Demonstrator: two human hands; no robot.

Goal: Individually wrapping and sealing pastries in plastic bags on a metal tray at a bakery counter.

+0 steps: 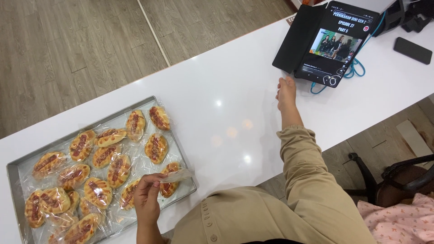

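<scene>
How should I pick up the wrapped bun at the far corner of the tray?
Probably from above. Pinch the wrapped bun across its narrow middle, because it lies flat in the tray with its long sides open. Its clear wrapper looks slippery, so grip the bun itself, not the loose plastic edge.

One metal baking tray (18, 168) sits at the left end of the white counter (226, 113). On it I count about eighteen wrapped sausage buns (156, 147), though the ones heaped at the tray's near left corner overlap, so the tally there is uncertain. One more wrapped bun (171, 180) is at the tray's near right corner. Toward the far right corner of the counter there is one tablet (332, 45) in a black folding cover, one blue cable (357, 70) and one dark phone (412, 50). Two hands are in view.
</scene>
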